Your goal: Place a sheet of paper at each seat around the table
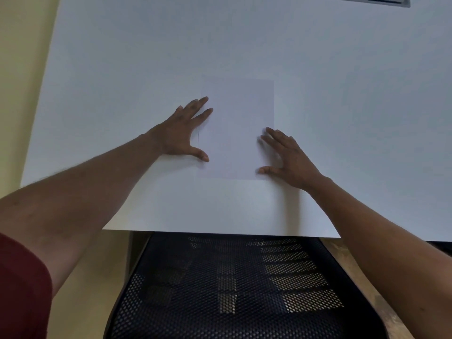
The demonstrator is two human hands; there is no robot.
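Head view: sheet of paper (236,128) flat on table (342,94); left hand (182,133) and right hand (288,157) splayed flat on its edges, gripping nothing.

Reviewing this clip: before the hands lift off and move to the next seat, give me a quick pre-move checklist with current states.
1. Sheet of paper lies flat on the table: ok.
2. Sheet sits in front of the mesh chair: ok.
3. Sheet fully on the table, clear of the near edge: ok.
4. Left hand and right hand open, gripping nothing: ok.
5. More sheets available for other seats: cannot tell.
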